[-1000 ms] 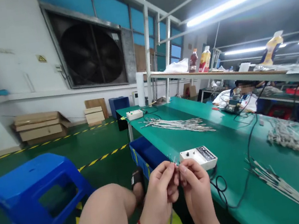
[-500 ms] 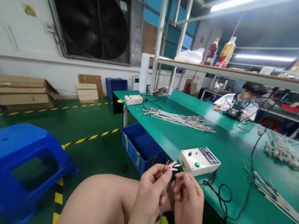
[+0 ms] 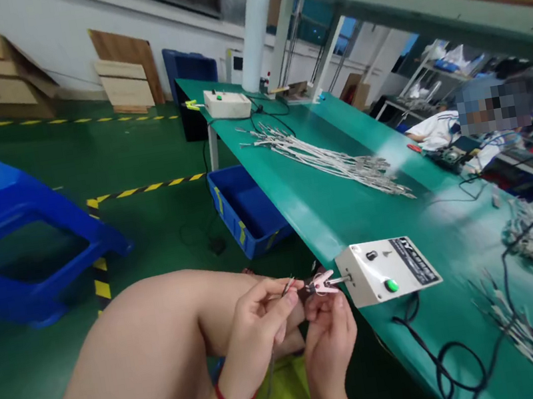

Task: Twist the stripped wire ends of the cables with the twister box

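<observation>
My left hand (image 3: 264, 314), with a red cord bracelet on its wrist, pinches a thin grey cable (image 3: 269, 388). Fine wire ends (image 3: 287, 285) stick out past its thumb and forefinger, and the cable trails down over the lap. Just right of these fingertips, a pink clip (image 3: 321, 283) sits on the metal shaft (image 3: 342, 279) of a white box (image 3: 389, 268) with a green button. My right hand (image 3: 329, 334) is closed directly below the clip, its fingers curled. Whatever its fingertips hold, if anything, is hidden.
On the green table (image 3: 308, 206) lie a long bundle of pale cables (image 3: 331, 159), more cables (image 3: 530, 333) at right and a black cord (image 3: 444, 360). A second white box (image 3: 227, 103) stands farther back. Below is a blue crate (image 3: 248, 209); a blue stool (image 3: 10, 213) stands left. A person works opposite.
The view has tipped down and closer to the table. My left fingertips have moved left, away from the pink clip, with the cable in them. My right hand stays curled near the clip.
</observation>
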Available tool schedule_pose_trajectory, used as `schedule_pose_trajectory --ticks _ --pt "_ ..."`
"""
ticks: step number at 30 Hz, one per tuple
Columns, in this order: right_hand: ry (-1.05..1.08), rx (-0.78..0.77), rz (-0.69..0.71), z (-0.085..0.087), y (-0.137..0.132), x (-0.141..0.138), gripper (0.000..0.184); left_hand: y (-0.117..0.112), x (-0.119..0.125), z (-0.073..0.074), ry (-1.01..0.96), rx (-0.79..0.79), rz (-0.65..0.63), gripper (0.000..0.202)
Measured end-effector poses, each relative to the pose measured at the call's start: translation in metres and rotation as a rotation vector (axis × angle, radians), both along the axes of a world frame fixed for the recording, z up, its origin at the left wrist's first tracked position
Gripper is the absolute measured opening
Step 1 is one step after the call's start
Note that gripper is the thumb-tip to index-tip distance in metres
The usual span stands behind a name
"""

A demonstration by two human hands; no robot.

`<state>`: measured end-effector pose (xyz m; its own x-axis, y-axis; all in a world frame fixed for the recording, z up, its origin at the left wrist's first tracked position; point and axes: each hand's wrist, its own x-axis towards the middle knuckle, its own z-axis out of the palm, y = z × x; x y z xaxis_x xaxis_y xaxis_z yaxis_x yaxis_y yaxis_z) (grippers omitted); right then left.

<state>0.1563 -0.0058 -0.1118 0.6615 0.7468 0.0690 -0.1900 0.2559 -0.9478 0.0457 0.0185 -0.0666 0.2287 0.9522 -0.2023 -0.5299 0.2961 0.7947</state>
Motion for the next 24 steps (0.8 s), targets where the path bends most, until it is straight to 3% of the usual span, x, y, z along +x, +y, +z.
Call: schedule_pose_trajectory --ticks 8,16,20,24 --pt "0.084 -0.006 0.008 0.0 0.013 0.003 0.039 0.013 0.0 -0.006 0.039 -0.026 -0.013 0.015" --pt "0.278 -0.08 0.037 0.016 0.01 0.006 0.032 0.023 -0.004 -0.006 0.09 -0.019 -0.074 0.013" --pt "0.304 -0.03 0.064 0.016 0.009 0.007 0.032 0.025 -0.008 -0.004 0.032 -0.021 -0.113 0.012" --pt "0.3 0.008 0.074 0.012 0.01 0.009 0.028 0.027 -0.01 0.001 0.127 0.013 -0.07 0.01"
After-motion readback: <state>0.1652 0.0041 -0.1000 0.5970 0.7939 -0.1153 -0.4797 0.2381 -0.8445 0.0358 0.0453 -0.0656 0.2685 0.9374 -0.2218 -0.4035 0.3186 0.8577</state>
